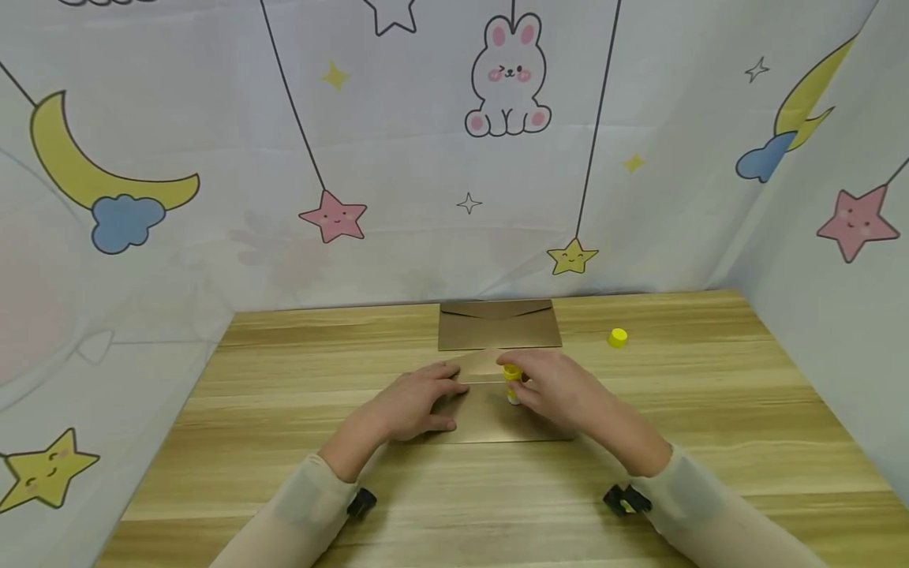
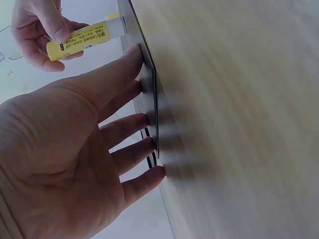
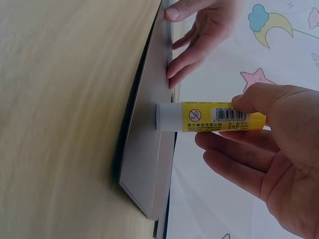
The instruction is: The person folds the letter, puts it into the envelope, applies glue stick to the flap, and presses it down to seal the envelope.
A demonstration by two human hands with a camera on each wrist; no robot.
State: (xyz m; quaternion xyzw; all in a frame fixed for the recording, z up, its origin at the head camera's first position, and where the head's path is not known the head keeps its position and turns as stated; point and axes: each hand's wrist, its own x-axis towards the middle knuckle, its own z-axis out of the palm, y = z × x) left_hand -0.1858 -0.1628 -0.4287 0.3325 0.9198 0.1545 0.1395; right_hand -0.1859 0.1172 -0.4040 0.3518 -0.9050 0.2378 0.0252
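Observation:
A yellow glue stick (image 3: 214,117) with a barcode stands upright, its white end against a brown envelope (image 3: 142,159). My right hand (image 1: 557,386) pinches the glue stick between thumb and fingers. In the head view the envelope lies in front of me with its flap toward the back. The left hand (image 1: 412,402) rests on the envelope's left part, fingers spread and fairly straight. In the left wrist view, that hand's fingertips (image 2: 154,174) reach past the dark envelope edge to the table. The palm of the left hand stays off the surface.
Behind the worked envelope lies a second brown envelope (image 1: 500,327), flap side up. A yellow cap (image 1: 618,338) sits on the wooden table (image 1: 284,347) at the back right. A white curtain (image 1: 412,142) with printed stars and a bunny stands along the table's back and sides.

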